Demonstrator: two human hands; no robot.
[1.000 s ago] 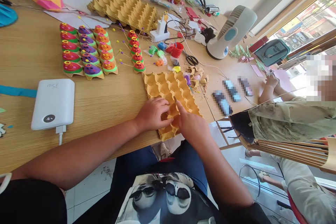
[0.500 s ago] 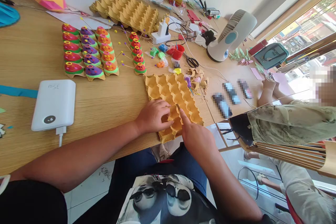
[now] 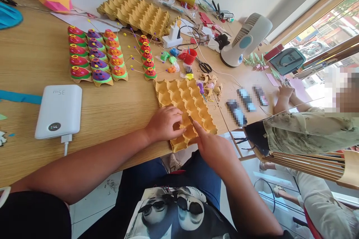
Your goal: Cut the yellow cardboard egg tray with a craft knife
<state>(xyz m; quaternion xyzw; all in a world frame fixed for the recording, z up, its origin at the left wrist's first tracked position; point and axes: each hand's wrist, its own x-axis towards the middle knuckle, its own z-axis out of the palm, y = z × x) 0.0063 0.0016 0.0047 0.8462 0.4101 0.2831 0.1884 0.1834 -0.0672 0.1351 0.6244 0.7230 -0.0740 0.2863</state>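
Egg tray: lies cups-up at the centre of the frame, egg tray [image 3: 175,99] on the table [image 3: 120,110], its near corner jutting past the edge.
Left hand: left hand [image 3: 163,124] rests on the tray's left side, fingers curled, thumb spread well apart; pressing it down, I judge, with nothing clasped.
Right hand: right hand [image 3: 217,151] closed round a thin dark tool [image 3: 191,119] (a small blade, by the look of it), forefinger laid along it; the other fingers are mostly hidden.
Done: painted cups [image 3: 98,64] in three rows, upper left, plus a red row [image 3: 150,73] nearer the centre.
Left: the tray in hand looks whole, any cut too fine to make out; a spare tray [image 3: 134,13], upper centre, is unpainted.
Changed: against a second ago, the tool's tip sits nearer the tray's near edge; the left hand has kept its place.
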